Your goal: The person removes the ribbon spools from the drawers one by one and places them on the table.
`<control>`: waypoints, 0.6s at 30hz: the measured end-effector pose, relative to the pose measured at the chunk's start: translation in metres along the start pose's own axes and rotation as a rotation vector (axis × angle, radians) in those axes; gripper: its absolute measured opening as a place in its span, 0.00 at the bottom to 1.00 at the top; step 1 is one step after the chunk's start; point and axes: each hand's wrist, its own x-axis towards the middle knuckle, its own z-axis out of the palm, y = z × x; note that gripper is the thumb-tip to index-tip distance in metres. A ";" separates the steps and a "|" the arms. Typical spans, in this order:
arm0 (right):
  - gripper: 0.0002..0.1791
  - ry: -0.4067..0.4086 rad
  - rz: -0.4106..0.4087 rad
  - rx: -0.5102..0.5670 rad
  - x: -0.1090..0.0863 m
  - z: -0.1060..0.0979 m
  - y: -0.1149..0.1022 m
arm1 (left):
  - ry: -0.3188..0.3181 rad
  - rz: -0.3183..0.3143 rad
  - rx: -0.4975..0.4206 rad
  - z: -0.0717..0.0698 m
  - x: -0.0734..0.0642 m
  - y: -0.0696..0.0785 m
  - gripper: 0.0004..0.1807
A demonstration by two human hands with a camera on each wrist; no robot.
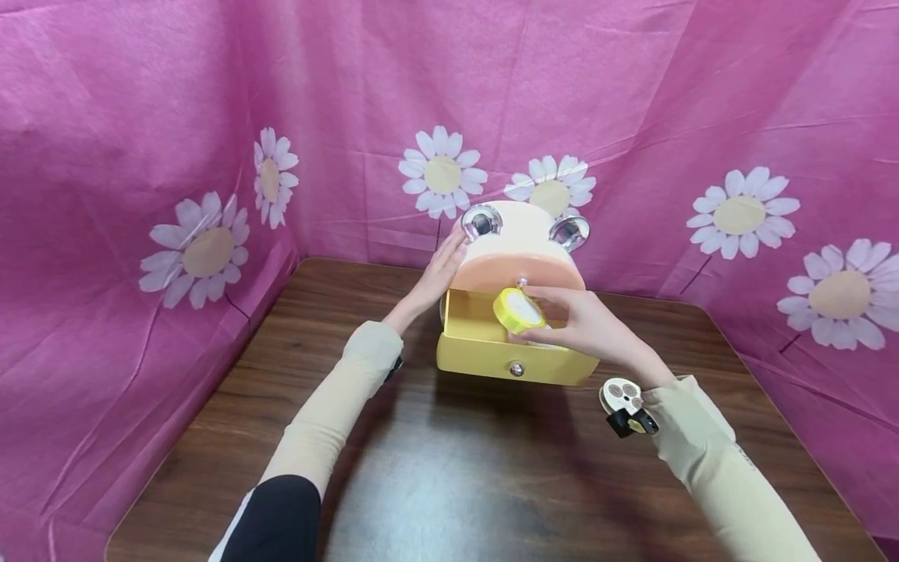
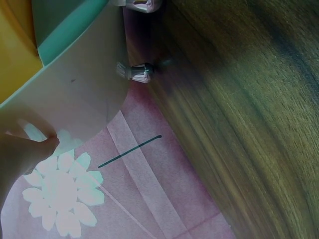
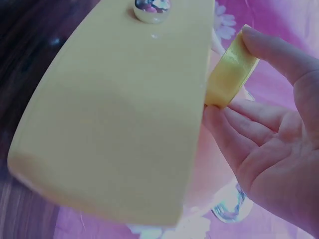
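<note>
A small white drawer cabinet [image 1: 517,226] with a pinkish-orange upper drawer stands on the table. Its yellow lower drawer [image 1: 485,357] is pulled out. Above that drawer, my right hand [image 1: 583,321] pinches a roll of yellow ribbon [image 1: 516,312] between thumb and fingers. Satin ribbon [image 3: 230,74] and the drawer front [image 3: 119,109] show in the right wrist view. My left hand [image 1: 437,275] rests with extended fingers against the cabinet's left side. The left wrist view shows its fingertips at the cabinet wall [image 2: 84,87]. The drawer's contents are mostly hidden behind the right hand.
Two silver ear-like pieces [image 1: 570,232] stick up from the cabinet's top. Silver knobs [image 1: 517,368] mark the drawers. The brown wooden table [image 1: 421,468] extends in front. A pink flowered cloth [image 1: 632,117] hangs behind and along the sides.
</note>
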 end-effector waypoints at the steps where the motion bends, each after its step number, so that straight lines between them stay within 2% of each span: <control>1: 0.38 0.017 0.009 -0.006 -0.003 -0.002 0.001 | 0.000 0.000 0.000 0.000 0.000 0.000 0.30; 6: 0.37 0.115 0.028 -0.022 -0.022 -0.014 0.006 | 0.004 0.021 -0.002 0.000 0.002 -0.002 0.29; 10: 0.37 0.187 0.037 -0.076 -0.039 -0.027 0.010 | -0.004 0.007 -0.017 0.000 0.001 0.002 0.29; 18: 0.38 0.276 0.212 -0.042 -0.081 -0.053 0.026 | -0.038 -0.018 -0.063 -0.007 -0.011 0.030 0.29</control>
